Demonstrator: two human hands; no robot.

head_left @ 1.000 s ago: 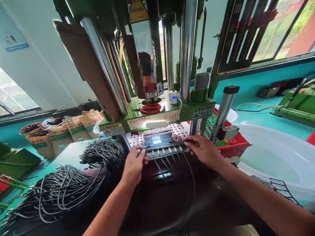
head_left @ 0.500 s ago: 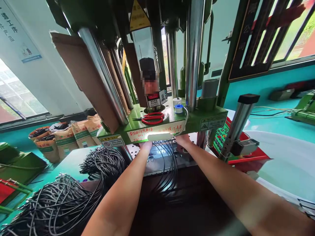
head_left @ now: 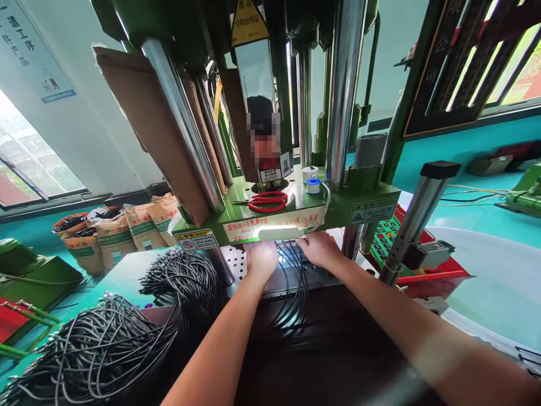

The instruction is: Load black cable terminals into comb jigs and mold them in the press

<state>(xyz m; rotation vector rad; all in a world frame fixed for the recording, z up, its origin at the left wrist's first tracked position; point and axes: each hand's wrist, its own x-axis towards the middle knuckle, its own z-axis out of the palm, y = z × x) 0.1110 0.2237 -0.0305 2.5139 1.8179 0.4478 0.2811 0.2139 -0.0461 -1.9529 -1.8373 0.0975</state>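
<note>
Under the front edge of the green press plate (head_left: 338, 206), both my hands reach in at a metal mould (head_left: 276, 287). Several thin black cables (head_left: 291, 276) come out of it and hang toward me between the hands. My left hand (head_left: 262, 260) is left of the cables, washed out by the lamp (head_left: 281, 232), its fingers hidden. On the right, my right hand (head_left: 323, 249) has its fingers curled in at the mould's edge beside the cables. What they grip, if anything, cannot be made out.
Red-handled scissors (head_left: 268, 201) and a blue-and-white spool (head_left: 313, 186) lie on the plate. Large bundles of black cable (head_left: 105, 349) lie at left, sacks (head_left: 112, 242) behind them. A metal post (head_left: 416, 220) stands at right near a red tray (head_left: 439, 276).
Both hands have drawn back toward me from under the plate, so more of each shows. My right hand's fingers have come into sight, curled. The view has shifted slightly.
</note>
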